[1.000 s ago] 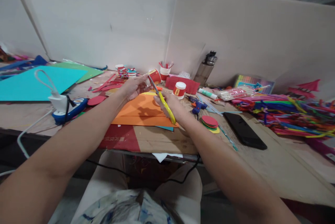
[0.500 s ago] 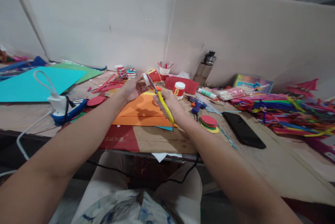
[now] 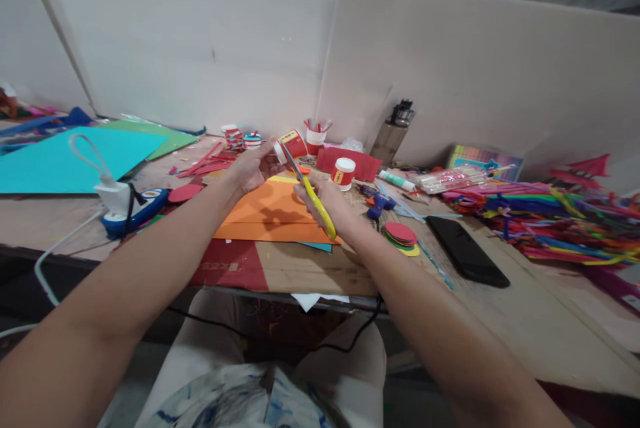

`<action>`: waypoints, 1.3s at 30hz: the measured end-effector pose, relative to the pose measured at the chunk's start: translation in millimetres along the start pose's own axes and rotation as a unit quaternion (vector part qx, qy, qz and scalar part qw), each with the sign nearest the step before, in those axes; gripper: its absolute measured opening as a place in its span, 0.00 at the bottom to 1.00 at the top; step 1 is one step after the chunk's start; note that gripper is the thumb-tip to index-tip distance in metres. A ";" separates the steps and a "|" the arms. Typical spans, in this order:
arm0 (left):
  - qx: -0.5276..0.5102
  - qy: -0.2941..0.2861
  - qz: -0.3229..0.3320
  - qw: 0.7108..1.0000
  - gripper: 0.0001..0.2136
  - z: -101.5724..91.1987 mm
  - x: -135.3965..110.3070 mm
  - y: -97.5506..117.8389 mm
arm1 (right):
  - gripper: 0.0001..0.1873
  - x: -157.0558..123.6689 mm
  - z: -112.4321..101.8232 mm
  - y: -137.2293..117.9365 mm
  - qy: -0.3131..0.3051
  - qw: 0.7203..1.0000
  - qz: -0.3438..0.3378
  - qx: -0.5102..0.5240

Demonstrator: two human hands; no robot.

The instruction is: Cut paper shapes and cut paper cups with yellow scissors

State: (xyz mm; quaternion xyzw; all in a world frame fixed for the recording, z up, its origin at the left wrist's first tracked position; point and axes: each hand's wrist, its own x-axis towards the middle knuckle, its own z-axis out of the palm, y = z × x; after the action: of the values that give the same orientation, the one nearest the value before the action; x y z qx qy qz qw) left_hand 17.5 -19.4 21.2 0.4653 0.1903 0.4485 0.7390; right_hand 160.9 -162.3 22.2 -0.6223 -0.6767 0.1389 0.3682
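Observation:
My left hand (image 3: 257, 167) holds a red and white paper cup (image 3: 294, 145), tipped on its side above the table. In my right hand (image 3: 327, 200) is a pair of scissors with yellow handles (image 3: 320, 207). The blades point up and lie against the cup's side; whether they cut into it I cannot tell. Below both hands lie orange sheets of paper (image 3: 250, 231). Just right of the scissors a second paper cup (image 3: 343, 173) stands on the table with its white end up. Behind the held cup is a white and red cup (image 3: 315, 141) with thin sticks in it.
A blue glue gun (image 3: 379, 203), stacked paper discs (image 3: 401, 235) and a black phone (image 3: 465, 251) lie on the right, with colourful pipe cleaners (image 3: 560, 215) beyond. A bottle (image 3: 391, 135) stands at the back. Left are a blue power strip (image 3: 145, 211) and turquoise paper (image 3: 60, 161).
The view has shifted very slightly. Both hands keep their hold on the cup and the scissors, with almost no movement between them.

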 end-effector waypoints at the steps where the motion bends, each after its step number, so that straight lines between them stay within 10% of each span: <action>1: 0.004 -0.005 0.004 1.000 0.11 -0.6 0.2 0.1 | 0.18 -0.4 -0.5 0.8 -0.006 1.000 -0.005 0.002; 27: 0.040 -0.030 -0.059 0.997 0.14 -9.6 3.1 0.5 | 0.22 -0.9 -1.5 4.5 -0.050 0.996 -0.008 0.067; 39: 0.036 -0.013 0.050 0.998 0.09 1.5 -0.1 -3.4 | 0.21 0.4 4.2 8.5 -0.017 0.999 0.004 0.049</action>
State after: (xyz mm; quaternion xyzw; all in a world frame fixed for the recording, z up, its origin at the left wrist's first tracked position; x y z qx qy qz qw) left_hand 20.1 -20.8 19.0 0.5064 0.1732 0.4717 0.7007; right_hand 164.4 -159.2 13.9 -0.6040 -0.6727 0.1842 0.3857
